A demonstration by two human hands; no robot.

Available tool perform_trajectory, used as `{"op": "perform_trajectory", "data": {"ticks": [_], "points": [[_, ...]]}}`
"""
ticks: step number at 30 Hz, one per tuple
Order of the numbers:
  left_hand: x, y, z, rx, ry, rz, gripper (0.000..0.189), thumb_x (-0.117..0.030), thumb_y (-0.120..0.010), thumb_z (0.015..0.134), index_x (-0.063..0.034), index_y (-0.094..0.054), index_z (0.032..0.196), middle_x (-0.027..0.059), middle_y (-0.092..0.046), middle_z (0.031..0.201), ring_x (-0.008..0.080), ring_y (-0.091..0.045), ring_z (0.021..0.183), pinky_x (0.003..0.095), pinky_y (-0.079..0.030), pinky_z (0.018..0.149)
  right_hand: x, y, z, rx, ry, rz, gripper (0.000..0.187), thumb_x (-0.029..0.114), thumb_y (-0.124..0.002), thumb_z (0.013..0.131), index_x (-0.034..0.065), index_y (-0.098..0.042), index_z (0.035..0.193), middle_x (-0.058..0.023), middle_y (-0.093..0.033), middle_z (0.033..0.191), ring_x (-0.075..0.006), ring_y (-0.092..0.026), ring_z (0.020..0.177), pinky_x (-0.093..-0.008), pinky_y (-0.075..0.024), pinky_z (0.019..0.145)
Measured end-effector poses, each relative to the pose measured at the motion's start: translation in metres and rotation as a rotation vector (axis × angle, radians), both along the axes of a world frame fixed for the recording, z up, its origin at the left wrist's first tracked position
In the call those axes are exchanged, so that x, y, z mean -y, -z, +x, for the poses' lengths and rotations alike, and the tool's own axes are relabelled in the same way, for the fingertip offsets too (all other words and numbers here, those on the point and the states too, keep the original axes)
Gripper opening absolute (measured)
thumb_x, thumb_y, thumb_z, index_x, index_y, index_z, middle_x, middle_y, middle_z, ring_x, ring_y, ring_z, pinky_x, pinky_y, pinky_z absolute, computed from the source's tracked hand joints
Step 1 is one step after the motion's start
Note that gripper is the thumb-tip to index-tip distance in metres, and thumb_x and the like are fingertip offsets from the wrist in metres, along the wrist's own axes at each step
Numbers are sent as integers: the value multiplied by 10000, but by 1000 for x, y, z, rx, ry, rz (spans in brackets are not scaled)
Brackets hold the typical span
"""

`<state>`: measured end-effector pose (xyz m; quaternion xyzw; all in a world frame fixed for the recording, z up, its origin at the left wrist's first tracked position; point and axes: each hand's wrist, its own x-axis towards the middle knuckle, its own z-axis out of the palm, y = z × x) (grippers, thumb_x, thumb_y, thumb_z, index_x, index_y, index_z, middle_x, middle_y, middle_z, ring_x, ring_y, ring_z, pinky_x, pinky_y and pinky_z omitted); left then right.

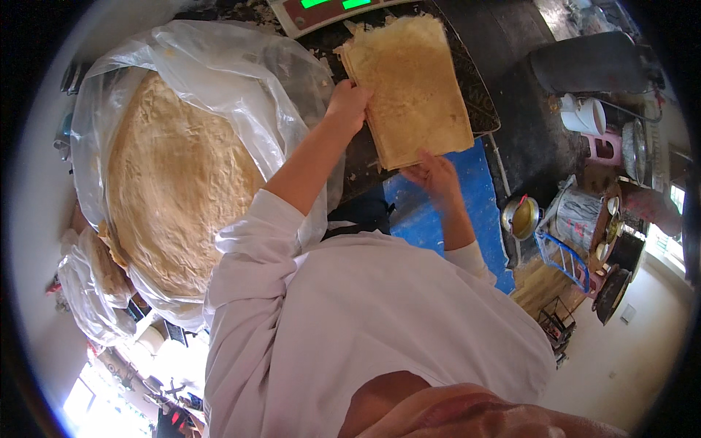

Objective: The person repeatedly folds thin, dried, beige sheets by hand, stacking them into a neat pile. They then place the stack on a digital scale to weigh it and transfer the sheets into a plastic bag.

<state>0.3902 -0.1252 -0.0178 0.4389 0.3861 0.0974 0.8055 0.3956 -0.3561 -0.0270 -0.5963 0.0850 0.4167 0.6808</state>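
A stack of thin, tan rectangular sheets (411, 93), perhaps flatbread, lies on the dark table in front of me. My left hand (350, 104) grips its left edge, fingers partly hidden by the sheets. At the near edge of the stack, my right hand (432, 175) touches the lower rim; it is slightly blurred, and whether it pinches the sheets is unclear. To the left, a large round pile of similar thin brown sheets (181, 186) sits inside a clear plastic bag (230, 65), folded partly over it.
Beyond the stack stands a digital scale (328, 13) with green displays. A blue surface (471, 186) lies under my right forearm. On the right are a metal bowl (520, 218) with yellowish contents, a white bucket (589, 116) and a pink stool (602, 148). Crumbs lie around the scale.
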Motion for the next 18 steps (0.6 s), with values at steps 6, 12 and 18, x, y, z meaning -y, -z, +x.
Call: {"op": "perform_trajectory", "data": {"ticks": [6,12,18], "points": [[18,13,-11,-144,-41,44,514,-23,-588,901,69,-369,1357,208,-531,1242,291,-559,1105,399,-469,937,5,12,-11,20,-53,-1,381,297,-569,989,-61,-603,1114,-156,-694,1030,-217,-699,925,-316,-577,819],[31,-23,-30,-168,-5,179,512,-6,-588,904,37,-382,1371,181,-489,1308,266,-522,1174,373,-452,963,5,-25,-4,198,-429,-481,337,287,-575,988,-38,-657,1016,-150,-696,993,-206,-699,916,-308,-568,780],[54,-56,-132,206,72,497,390,-2,-566,943,-12,-455,1316,110,-529,1287,206,-540,1173,323,-461,945,3,-18,-9,1657,-432,-636,325,247,-596,968,29,-626,1206,-172,-606,1254,-323,-577,1163,-441,-451,972]]}}
